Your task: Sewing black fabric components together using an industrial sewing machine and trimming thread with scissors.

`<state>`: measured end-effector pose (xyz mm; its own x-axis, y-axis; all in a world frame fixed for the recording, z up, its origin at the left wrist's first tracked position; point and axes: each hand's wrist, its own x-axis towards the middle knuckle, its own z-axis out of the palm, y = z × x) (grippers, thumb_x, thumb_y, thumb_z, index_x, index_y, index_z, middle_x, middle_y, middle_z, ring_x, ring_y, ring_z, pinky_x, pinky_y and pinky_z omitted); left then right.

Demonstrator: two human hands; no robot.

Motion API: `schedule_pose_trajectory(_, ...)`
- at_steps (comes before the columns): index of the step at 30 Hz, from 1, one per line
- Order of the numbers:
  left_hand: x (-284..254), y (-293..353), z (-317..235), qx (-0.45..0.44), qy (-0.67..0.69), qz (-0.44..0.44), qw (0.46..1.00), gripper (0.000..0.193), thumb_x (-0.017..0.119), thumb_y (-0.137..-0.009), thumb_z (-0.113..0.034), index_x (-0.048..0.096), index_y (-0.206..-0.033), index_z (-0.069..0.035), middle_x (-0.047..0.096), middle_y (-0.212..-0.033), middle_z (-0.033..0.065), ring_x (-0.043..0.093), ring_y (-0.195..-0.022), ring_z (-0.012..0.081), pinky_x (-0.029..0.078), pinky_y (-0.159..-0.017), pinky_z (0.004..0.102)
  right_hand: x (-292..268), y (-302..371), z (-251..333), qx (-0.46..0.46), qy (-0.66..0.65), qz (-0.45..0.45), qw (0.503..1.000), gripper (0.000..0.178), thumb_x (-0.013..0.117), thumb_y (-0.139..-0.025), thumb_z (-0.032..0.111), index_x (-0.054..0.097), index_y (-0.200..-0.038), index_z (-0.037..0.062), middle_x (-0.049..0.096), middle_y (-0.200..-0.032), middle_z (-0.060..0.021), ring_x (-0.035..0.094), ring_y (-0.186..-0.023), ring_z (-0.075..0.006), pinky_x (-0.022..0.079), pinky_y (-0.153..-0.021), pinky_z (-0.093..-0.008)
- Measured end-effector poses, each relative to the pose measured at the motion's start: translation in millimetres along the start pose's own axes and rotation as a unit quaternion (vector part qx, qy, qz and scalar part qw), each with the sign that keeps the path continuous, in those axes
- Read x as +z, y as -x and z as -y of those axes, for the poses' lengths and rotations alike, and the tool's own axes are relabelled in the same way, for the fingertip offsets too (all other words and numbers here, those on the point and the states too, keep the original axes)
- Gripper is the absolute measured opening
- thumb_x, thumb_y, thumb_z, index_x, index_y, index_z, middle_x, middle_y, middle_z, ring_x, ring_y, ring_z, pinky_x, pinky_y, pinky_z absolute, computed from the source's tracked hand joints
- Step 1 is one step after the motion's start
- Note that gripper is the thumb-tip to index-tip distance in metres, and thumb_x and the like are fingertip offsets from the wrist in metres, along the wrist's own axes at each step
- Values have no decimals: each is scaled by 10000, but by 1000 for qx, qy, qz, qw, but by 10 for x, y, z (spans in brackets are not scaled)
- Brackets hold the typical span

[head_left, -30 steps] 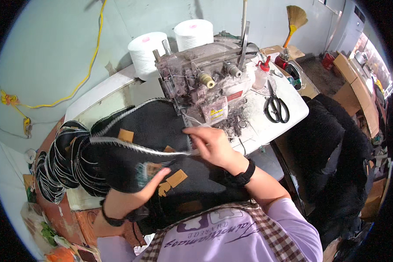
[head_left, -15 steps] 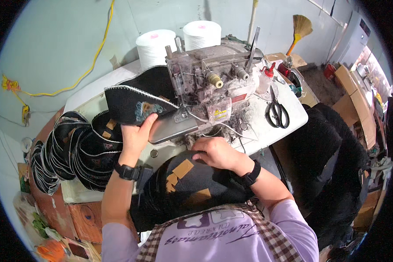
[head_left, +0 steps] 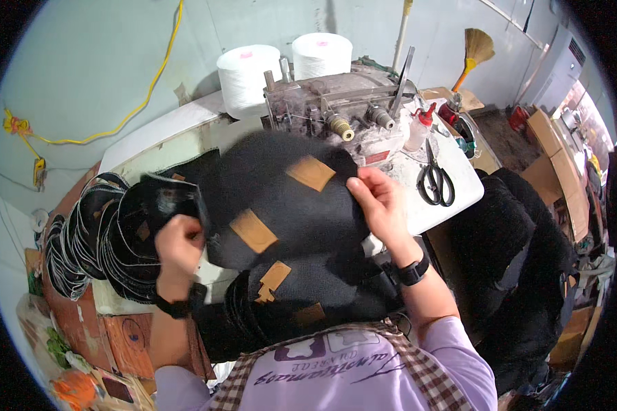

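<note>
Pinching black panel's edge: right hand, apart from scissors (left hand: can't tell).

Two white cylindrical thread cones stood behind a grey metal sewing machine; black-handled metal scissors lay right of it on a white tabletop, before a clear plastic bottle with a red cap. Before the machine was a black fabric panel with tan patches, right of a row of black fabric pieces with white edging.
</note>
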<state>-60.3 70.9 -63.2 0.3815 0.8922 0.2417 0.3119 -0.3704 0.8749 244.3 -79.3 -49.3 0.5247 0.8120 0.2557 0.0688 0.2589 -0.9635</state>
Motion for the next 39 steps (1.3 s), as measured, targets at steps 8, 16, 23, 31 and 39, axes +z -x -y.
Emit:
schedule_pose_trajectory(8,549,-275,-667,20,411,65,909,566,325,-994,-460,568,-1069,46,626,-1114,163,569,-1093,253,378,-1021,377,383,157,-227,122,-91,128,980,263,546,-935,64,608,-1184,4,661,-985,-17,580,-869,-48,471,-779,-197)
schedule_pose_trajectory(16,326,-593,-567,30,556,146,818,631,374,-933,-581,554,-1104,-1,613,-1114,175,555,-1099,271,365,-1039,390,575,248,208,258,-305,133,907,335,551,-915,109,565,-1230,-1,658,-970,-35,592,-813,-97,468,-747,-221)
schedule_pose_trajectory(23,428,-556,-732,-20,408,64,911,556,380,-964,-521,565,-1021,1,627,-1035,155,585,-1015,240,447,-931,363,473,218,-283,148,-170,71,972,271,575,-917,67,610,-1179,11,647,-869,14,529,-691,-29,437,-634,-186)
schedule_pose_trajectory(31,-279,-727,-217,-76,532,-26,843,271,588,-925,-292,605,-952,-23,641,-859,73,627,-842,188,502,-794,321,722,240,-294,143,-179,174,958,311,541,-948,106,562,-1240,2,660,-860,-41,644,-751,-102,497,-647,-210)
schedule_pose_trajectory(39,-107,754,-549,-208,439,98,869,439,626,-723,102,589,-1144,-17,607,-1149,92,567,-1103,221,476,-911,380,550,262,-255,100,-167,199,960,318,527,-898,-23,593,-1208,5,666,-845,-32,603,-748,-58,477,-677,-188)
